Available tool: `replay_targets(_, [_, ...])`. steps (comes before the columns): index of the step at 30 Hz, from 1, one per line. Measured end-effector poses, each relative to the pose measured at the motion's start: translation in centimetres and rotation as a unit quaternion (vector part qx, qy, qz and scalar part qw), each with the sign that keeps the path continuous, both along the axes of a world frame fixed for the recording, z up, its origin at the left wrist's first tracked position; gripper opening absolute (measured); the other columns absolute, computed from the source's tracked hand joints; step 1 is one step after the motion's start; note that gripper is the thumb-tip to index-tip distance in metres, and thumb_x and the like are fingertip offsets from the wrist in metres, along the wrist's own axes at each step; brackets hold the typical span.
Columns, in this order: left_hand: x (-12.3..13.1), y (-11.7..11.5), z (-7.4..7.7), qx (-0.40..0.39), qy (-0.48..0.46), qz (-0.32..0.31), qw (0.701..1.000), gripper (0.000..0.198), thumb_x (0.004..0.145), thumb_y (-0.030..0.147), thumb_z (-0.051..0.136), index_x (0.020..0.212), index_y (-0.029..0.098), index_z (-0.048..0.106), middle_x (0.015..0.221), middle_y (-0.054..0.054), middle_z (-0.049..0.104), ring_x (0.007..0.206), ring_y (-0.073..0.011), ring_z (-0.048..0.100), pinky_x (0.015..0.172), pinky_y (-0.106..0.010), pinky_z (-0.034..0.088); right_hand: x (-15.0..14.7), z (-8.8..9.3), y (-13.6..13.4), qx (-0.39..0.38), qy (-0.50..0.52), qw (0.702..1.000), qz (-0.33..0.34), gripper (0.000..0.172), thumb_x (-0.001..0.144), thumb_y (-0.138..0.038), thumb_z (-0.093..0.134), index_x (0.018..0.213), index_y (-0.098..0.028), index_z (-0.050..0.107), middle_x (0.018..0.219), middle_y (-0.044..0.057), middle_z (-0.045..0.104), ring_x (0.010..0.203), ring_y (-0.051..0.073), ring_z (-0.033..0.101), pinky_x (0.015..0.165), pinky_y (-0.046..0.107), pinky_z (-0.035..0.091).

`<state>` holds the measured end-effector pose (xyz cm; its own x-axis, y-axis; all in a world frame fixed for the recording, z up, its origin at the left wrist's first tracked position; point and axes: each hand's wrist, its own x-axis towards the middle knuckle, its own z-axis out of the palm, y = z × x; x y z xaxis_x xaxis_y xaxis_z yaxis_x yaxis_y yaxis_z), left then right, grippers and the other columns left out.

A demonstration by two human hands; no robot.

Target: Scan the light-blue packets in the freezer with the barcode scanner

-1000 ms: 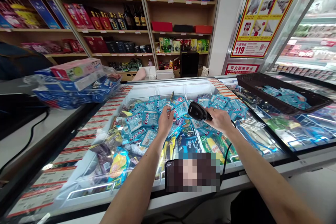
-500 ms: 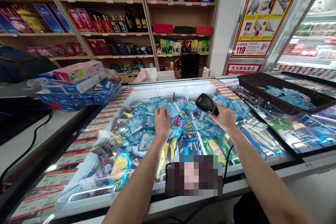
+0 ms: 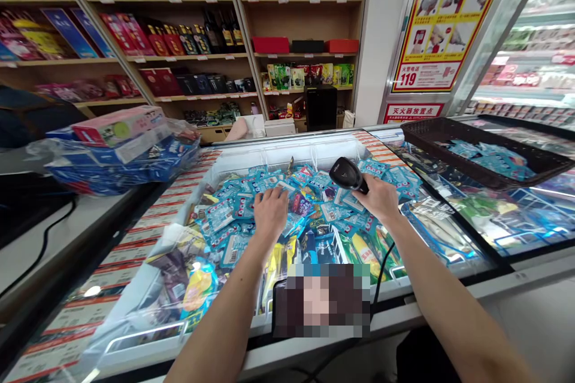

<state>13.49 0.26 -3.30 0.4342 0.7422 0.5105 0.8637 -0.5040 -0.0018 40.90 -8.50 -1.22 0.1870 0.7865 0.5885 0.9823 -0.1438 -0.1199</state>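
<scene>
Many small blue packets (image 3: 222,215) lie spread over the middle of a chest freezer (image 3: 359,344), with colourful ice-cream wrappers showing around and below them. My left hand (image 3: 271,212) rests palm down on the packets, its fingers stretched forward and slightly apart; nothing held shows in it. My right hand (image 3: 381,196) is wrapped round the handle of a black barcode scanner (image 3: 345,175). The scanner's head points left, above the packets. From its handle side, a black cable (image 3: 381,275) runs down to the freezer's front edge.
A brown tray (image 3: 431,139) with more blue packets stands at the right. Plastic-wrapped boxes (image 3: 112,158) sit on the left counter. A dark device with a blurred-out picture (image 3: 321,302) lies at the front edge. Stocked shelves (image 3: 188,57) line the back wall.
My left hand has moved slightly left and nearer, and its fingers now spread flatter over the packets. My right hand still holds the scanner. The camera view has shifted a little.
</scene>
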Motion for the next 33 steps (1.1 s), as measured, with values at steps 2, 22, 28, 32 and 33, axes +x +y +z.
replay_targets(2, [-0.6,0.3,0.1,0.0,-0.006,0.018,1.0,0.034,0.088,0.027,0.035,0.112,0.025,0.059,0.125,-0.009,0.056,0.114,-0.029,0.047,0.097,-0.051,0.03,0.2,-0.1,0.0,-0.001,0.001,1.0,-0.005,0.036,0.079,-0.044,0.053,0.106,-0.022,0.058,0.085,0.005,0.067,0.076,0.021,0.062,0.06,0.027,0.036])
replay_targets(22, [4.6,1.9,0.5,-0.134,0.038,-0.167,0.976,0.045,0.091,0.045,0.03,0.133,0.032,0.04,0.14,-0.002,0.043,0.132,-0.0211,0.033,0.108,-0.044,0.022,0.2,0.6,-0.3,-0.02,0.004,1.0,0.0,0.036,0.08,-0.044,0.051,0.107,-0.02,0.057,0.085,0.007,0.067,0.076,0.022,0.062,0.058,0.027,0.035])
replay_targets(28, [3.6,1.6,0.7,-0.1,-0.025,-0.091,0.99,0.047,0.09,0.05,0.025,0.083,0.021,0.062,0.096,-0.008,0.064,0.09,-0.0215,0.06,0.088,-0.037,0.04,0.1,0.5,-0.3,-0.014,0.002,1.0,0.005,0.036,0.08,-0.044,0.052,0.108,-0.021,0.057,0.087,0.007,0.068,0.077,0.022,0.062,0.059,0.026,0.035])
replay_targets(32, [3.0,1.4,-0.4,-0.067,-0.092,-0.039,0.993,0.044,0.085,0.056,0.037,0.085,0.018,0.059,0.103,-0.012,0.06,0.095,-0.025,0.057,0.084,-0.036,0.042,-0.1,0.4,-0.4,-0.019,-0.008,1.0,0.014,0.038,0.08,-0.046,0.052,0.108,-0.02,0.058,0.086,0.007,0.068,0.074,0.021,0.062,0.058,0.026,0.035])
replay_targets(33, [2.9,1.4,-0.8,-0.061,-0.104,-0.033,0.992,0.044,0.083,0.057,0.04,0.093,0.018,0.058,0.108,-0.014,0.059,0.102,-0.0265,0.055,0.087,-0.037,0.041,-0.1,0.3,-0.4,-0.02,-0.01,1.0,0.016,0.039,0.079,-0.046,0.053,0.107,-0.02,0.058,0.086,0.007,0.068,0.073,0.021,0.062,0.058,0.027,0.035])
